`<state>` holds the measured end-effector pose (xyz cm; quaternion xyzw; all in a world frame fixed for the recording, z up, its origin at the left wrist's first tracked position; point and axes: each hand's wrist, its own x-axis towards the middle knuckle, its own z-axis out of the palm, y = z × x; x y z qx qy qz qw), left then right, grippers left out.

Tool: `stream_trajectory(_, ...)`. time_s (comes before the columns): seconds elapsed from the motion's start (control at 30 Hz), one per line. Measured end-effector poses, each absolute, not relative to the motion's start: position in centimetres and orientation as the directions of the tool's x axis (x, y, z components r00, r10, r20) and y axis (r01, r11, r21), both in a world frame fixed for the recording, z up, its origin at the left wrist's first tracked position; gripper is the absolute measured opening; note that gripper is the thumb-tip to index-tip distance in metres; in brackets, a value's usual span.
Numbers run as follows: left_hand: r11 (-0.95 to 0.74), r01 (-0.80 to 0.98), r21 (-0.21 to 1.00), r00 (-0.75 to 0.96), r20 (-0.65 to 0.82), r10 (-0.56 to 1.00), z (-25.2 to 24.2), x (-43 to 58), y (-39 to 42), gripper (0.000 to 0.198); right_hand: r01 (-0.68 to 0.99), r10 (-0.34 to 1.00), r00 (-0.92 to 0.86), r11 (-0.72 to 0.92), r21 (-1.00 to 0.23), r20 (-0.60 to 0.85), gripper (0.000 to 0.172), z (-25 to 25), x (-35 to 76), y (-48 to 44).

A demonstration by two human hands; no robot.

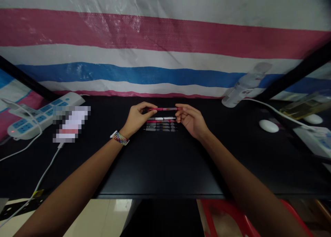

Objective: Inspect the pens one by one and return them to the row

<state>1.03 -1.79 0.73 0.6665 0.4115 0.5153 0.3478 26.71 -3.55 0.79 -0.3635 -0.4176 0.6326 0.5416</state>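
**Both hands on one red pen above the row**

Left hand [137,119] pinches one end of a red pen [164,109] and right hand [190,119] pinches the other, holding it level just above the black tabletop [160,161]. Below it a row of pens [160,124] lies side by side, about four, white, red and dark ones. By the look of it, one pen is in hand while the others wait. Any print on the pens is too small to read.

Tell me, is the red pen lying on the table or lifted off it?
Lifted. The left hand and right hand pinch the red pen at its ends, level, above the row of pens.
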Motion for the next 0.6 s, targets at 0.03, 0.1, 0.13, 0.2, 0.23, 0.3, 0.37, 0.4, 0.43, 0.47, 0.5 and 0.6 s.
stream_trajectory(0.03, -0.411, 0.179, 0.894, 0.122, 0.394, 0.911, 0.7, 1.0, -1.8, 0.022, -0.411, 0.983, -0.183, -0.108, -0.905, -0.034, 0.031, 0.9, 26.8, -3.5)
stream_trajectory(0.1, -0.395, 0.164, 0.904, 0.114, 0.38, 0.918, 0.7, 1.0, -1.8, 0.023, -0.444, 0.971, -0.227, -0.175, -0.879, -0.078, 0.037, 1.0, 26.9, -3.4)
stream_trajectory(0.13, -0.39, 0.156, 0.907, 0.112, 0.376, 0.92, 0.7, 1.0, -1.9, 0.023, -0.449, 0.967, -0.238, -0.194, -0.872, -0.092, 0.037, 0.9, 27.0, -3.3)
stream_trajectory(0.2, -0.376, 0.136, 0.917, 0.109, 0.363, 0.925, 0.7, 1.0, -1.9, 0.023, -0.452, 0.966, -0.24, -0.198, -0.87, -0.095, 0.031, 0.7, 27.0, -3.1)
stream_trajectory(0.23, -0.365, 0.121, 0.923, 0.104, 0.354, 0.93, 0.7, 1.0, -2.0, 0.024, -0.451, 0.968, -0.235, -0.189, -0.872, -0.089, 0.028, 0.6, 26.9, -3.0)
stream_trajectory(0.3, -0.337, 0.081, 0.938, 0.089, 0.33, 0.94, 0.8, 1.1, -2.0, 0.027, -0.448, 0.972, -0.224, -0.167, -0.878, -0.071, 0.022, 0.3, 26.8, -2.8)
stream_trajectory(0.37, -0.31, 0.04, 0.95, 0.074, 0.306, 0.949, 0.8, 1.2, -2.1, 0.029, -0.441, 0.976, -0.207, -0.149, -0.885, -0.061, 0.022, 0.0, 26.7, -2.5)
stream_trajectory(0.4, -0.299, 0.026, 0.954, 0.07, 0.296, 0.952, 0.8, 1.3, -2.2, 0.03, -0.432, 0.978, -0.2, -0.142, -0.891, -0.059, 0.023, 0.0, 26.7, -2.3)
stream_trajectory(0.43, -0.29, 0.018, 0.957, 0.069, 0.289, 0.955, 0.8, 1.4, -2.2, 0.03, -0.419, 0.979, -0.195, -0.134, -0.898, -0.055, 0.023, -0.1, 26.7, -2.2)
stream_trajectory(0.47, -0.285, 0.014, 0.958, 0.07, 0.284, 0.956, 0.8, 1.4, -2.3, 0.029, -0.401, 0.981, -0.191, -0.12, -0.908, -0.045, 0.024, -0.1, 26.8, -2.1)
stream_trajectory(0.5, -0.284, 0.011, 0.959, 0.071, 0.282, 0.957, 0.8, 1.5, -2.3, 0.028, -0.382, 0.982, -0.188, -0.102, -0.919, -0.03, 0.023, 0.0, 26.8, -2.1)
stream_trajectory(0.6, -0.29, -0.001, 0.957, 0.075, 0.289, 0.954, 0.6, 1.7, -2.3, 0.027, -0.338, 0.983, -0.179, -0.032, -0.941, 0.031, 0.024, 0.1, 26.9, -2.0)
